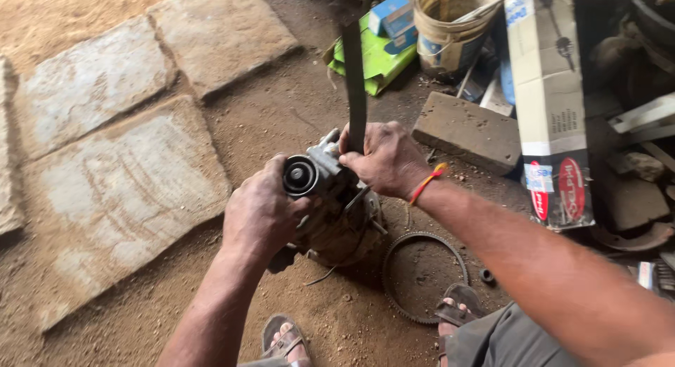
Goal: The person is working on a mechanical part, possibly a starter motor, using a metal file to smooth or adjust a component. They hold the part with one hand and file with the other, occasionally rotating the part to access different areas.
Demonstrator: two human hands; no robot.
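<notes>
A greasy metal motor-like unit with a round black end cap stands on the dirt floor between my feet. My left hand wraps around its left side just below the cap. My right hand grips a long flat dark metal bar that rises upright from the top of the unit. An orange and yellow thread band circles my right wrist.
A toothed ring gear lies on the floor to the right, by my right sandal. Stone slabs lie left. A concrete block, tall carton, bucket and green and blue boxes crowd the far right.
</notes>
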